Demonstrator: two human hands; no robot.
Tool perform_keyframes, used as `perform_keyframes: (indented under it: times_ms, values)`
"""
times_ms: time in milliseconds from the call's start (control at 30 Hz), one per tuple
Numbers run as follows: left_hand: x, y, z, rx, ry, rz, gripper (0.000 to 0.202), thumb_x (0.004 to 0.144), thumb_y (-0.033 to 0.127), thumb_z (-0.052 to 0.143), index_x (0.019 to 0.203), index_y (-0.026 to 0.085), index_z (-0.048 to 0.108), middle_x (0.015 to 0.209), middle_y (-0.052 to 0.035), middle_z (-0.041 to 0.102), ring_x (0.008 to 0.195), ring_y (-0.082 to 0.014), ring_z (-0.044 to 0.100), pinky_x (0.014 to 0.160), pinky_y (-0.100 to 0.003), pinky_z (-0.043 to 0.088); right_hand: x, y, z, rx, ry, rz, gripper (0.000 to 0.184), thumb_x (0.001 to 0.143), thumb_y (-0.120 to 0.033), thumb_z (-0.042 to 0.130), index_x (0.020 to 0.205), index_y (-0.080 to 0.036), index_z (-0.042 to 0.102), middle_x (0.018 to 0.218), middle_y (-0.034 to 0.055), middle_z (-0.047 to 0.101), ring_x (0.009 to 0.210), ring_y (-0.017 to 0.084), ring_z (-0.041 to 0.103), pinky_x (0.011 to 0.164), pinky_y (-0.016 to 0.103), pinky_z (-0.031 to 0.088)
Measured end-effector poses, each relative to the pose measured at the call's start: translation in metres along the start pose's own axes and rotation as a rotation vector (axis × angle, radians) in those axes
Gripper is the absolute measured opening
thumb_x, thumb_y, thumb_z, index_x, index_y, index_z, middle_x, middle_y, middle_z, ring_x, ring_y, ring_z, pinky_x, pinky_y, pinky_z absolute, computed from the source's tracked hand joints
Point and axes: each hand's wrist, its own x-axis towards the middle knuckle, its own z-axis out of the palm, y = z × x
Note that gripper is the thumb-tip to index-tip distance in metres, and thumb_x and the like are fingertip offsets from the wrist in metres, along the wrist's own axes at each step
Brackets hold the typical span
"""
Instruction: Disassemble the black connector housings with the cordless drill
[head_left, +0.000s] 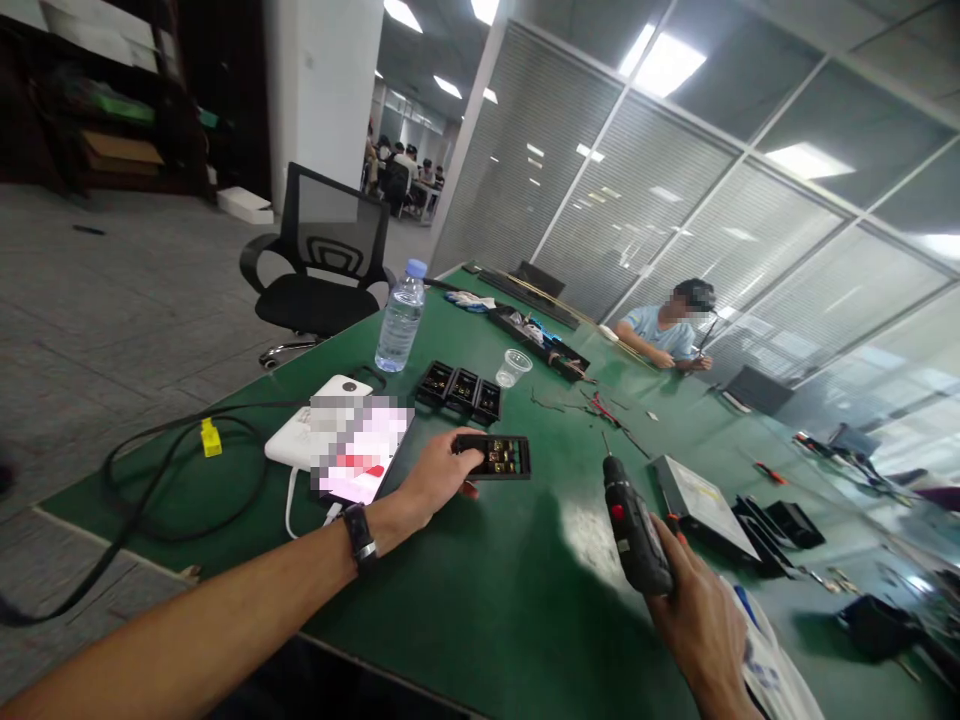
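Note:
My left hand (442, 472), with a dark watch at the wrist, is closed on the near end of a small black tray (517, 457) holding several brass-coloured pieces. The thumb lies over the tray's left side. Past it sit black compartment boxes (461, 390) with small bright parts inside. My right hand (694, 600) is wrapped round a black cordless drill (634, 525) with a red button. The drill's thin bit points away from me, over the green table (510, 590). Left of my left hand a lit phone (371, 455) lies against a white power bank (300, 430).
A water bottle (401, 318) and a clear plastic cup (514, 367) stand beyond the boxes. Red-handled pliers (602, 408) and a grey metal box (705, 505) lie to the right. A black cable (142, 500) loops at left. Across the table sits another person (664, 325).

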Motion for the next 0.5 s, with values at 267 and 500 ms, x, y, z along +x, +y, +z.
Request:
perform_keyframes:
  times_ms: [267, 500]
  values:
    - [0.005, 0.005, 0.001, -0.260, 0.027, -0.028, 0.038, 0.076, 0.024, 0.079, 0.111, 0.014, 0.067, 0.111, -0.0136, 0.070, 0.076, -0.0163, 0.069, 0.068, -0.030, 0.058, 0.043, -0.092, -0.051, 0.711, 0.398, 0.128, 0.041, 0.082, -0.052, 0.070, 0.109, -0.021, 0.074, 0.085, 0.0073, 0.075, 0.075, 0.026, 0.068, 0.082, 0.045, 0.056]
    - [0.010, 0.017, -0.005, -0.296, 0.148, 0.111, 0.051, 0.070, 0.026, 0.083, 0.118, 0.019, 0.066, 0.108, -0.0081, 0.069, 0.073, -0.0133, 0.066, 0.061, -0.026, 0.053, 0.042, -0.149, -0.048, 1.115, 0.252, 0.175, 0.035, 0.077, -0.055, 0.075, 0.076, -0.019, 0.071, 0.072, 0.0050, 0.070, 0.067, 0.024, 0.067, 0.070, 0.039, 0.059]
